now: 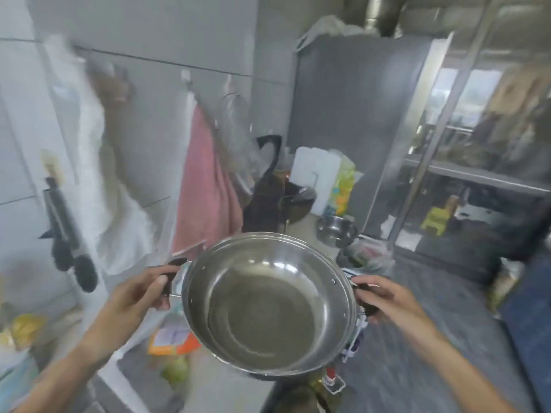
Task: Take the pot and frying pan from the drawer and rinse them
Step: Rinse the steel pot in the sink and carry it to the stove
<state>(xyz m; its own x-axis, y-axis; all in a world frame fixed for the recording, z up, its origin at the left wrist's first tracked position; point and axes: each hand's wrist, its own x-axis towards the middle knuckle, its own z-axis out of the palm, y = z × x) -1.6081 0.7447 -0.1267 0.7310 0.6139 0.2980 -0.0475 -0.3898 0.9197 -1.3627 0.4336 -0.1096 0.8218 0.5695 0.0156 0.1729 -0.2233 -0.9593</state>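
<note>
Step in hand: I judged the pot to be out of the drawer and in transit toward rinsing; no drawer, sink or tap appeared in the head view.
Pot position: it was held in the air at mid-frame, tilted with its mouth toward the camera, above the counter edge.
Left grip: my left hand was curled round the dark side handle on the pot's left, thumb over the top.
Right grip: my right hand pinched the opposite dark handle, fingers wrapped beneath it.
Pot contents: the steel interior showed only reflections; I saw no food, and could not tell whether a film of water was present.
Frying pan: I could not identify it with confidence; a dark vessel stood at the far end of the counter, too blurred to name.
Other containers: a small steel bowl sat on the counter beyond the pot, its contents not legible. A clear bag just beside it held something red and green.
Wall items: a pink towel and black tongs hung on the tiled wall.
Next move: I judged that the pot needed carrying level to the sink, both handles kept secure, then water run inside.
Risk: the tilt would spill anything inside.
</note>
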